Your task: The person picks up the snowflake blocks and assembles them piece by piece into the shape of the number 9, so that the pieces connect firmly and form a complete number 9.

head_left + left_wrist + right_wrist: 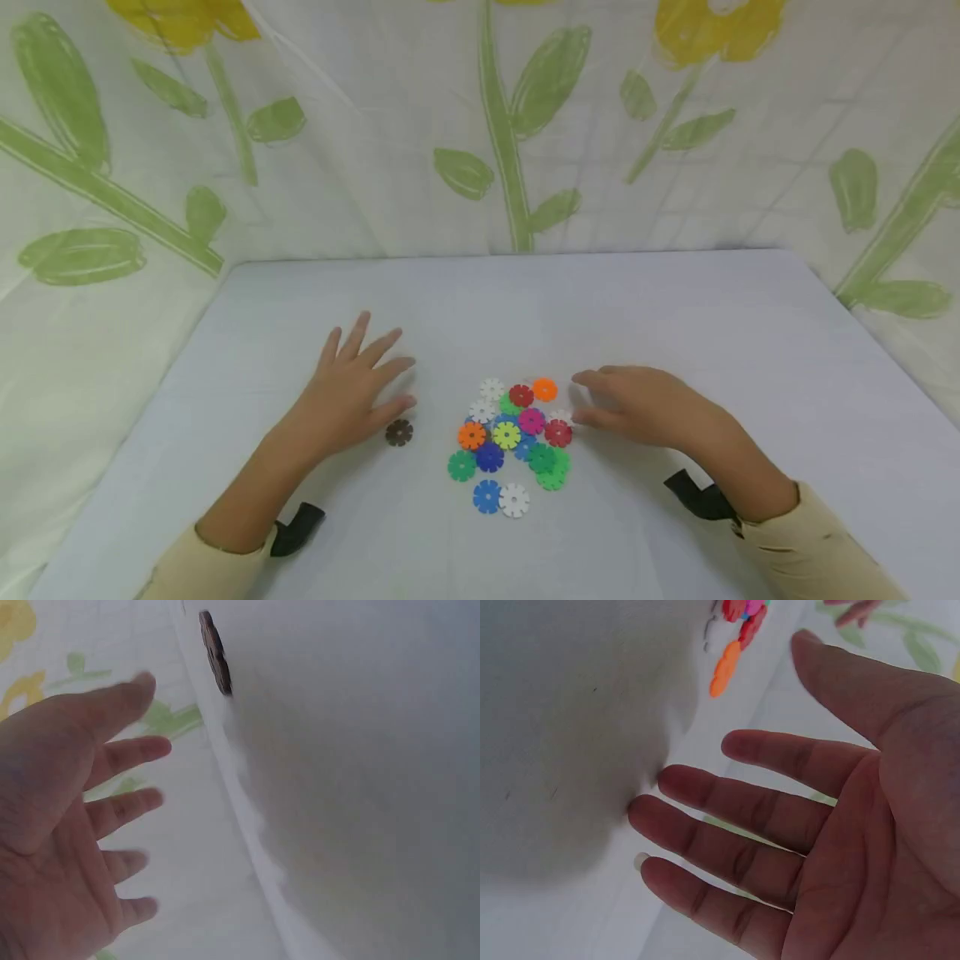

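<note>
Spread fingers mark my left hand, which hovers above the table with nothing in it. Just below its thumb lies a dark brown notched disc, apart from the others. To the right, a loose pile of coloured plastic discs covers the table's middle, among them a yellow disc, a magenta disc and a dark blue disc. My right hand is at the pile's right side, near a red disc and an orange disc. Its palm is bare in the right wrist view, fingers extended.
The discs lie on a pale table. Behind it hangs a white curtain painted with yellow flowers and green leaves. A black strap shows at the left wrist, another black strap at the right.
</note>
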Motion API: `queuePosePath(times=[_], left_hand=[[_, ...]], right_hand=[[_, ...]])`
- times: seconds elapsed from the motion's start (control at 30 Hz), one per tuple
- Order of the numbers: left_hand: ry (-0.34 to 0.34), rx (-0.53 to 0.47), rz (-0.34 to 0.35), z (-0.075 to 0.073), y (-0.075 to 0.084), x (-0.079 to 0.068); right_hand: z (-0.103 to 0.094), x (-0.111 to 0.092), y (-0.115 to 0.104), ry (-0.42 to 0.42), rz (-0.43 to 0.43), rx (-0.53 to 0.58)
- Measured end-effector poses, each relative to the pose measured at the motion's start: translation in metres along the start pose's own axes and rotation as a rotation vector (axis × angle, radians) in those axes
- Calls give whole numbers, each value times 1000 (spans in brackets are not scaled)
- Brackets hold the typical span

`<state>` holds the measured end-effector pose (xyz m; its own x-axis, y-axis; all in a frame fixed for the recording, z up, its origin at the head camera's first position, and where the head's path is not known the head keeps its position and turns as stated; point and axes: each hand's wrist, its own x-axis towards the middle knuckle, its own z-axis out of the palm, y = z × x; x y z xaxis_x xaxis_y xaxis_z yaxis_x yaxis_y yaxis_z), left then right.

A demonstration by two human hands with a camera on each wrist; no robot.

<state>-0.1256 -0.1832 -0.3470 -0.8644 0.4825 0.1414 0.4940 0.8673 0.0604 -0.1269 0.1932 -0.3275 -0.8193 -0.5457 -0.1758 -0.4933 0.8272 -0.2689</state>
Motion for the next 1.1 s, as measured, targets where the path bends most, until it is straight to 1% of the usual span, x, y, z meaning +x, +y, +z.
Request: queuePosePath(times=[0.07, 0.1, 0.2, 0.3, 0.37, 0.47, 0.57, 0.63, 0.73, 0.8, 1.0, 1.1], left_hand=[[7, -26, 15, 1, 6, 4], [-1, -42, 18, 2, 10, 7], [-65, -77, 24, 3, 23, 13], [-129, -72, 43, 4, 36, 19], [-147, -67, 67, 4, 45, 23], [-177, -89, 103, 2, 59, 28], [-227, -103, 137, 1, 72, 35], [-248, -94, 171, 2, 80, 39], [-238, -62, 231, 5, 90, 45], [-226, -46, 256, 7, 95, 47], [-215, 12, 294, 12, 104, 52], [-208, 33, 305, 12, 106, 52]], right_hand=[[1, 4, -3, 15, -42, -18], [1, 6, -4, 19, -55, -24], [3, 12, -7, 24, -71, -32], [6, 18, -12, 23, -64, -35], [8, 21, -16, 16, -62, -28], [10, 25, -21, 0, -62, -11], [11, 28, -26, -8, -90, -7], [12, 31, -30, -10, -105, -11], [14, 35, -35, -12, -127, -22], [15, 38, -38, -14, -132, -24], [18, 41, -44, -14, -145, -4], [19, 39, -45, 5, -186, 5]])
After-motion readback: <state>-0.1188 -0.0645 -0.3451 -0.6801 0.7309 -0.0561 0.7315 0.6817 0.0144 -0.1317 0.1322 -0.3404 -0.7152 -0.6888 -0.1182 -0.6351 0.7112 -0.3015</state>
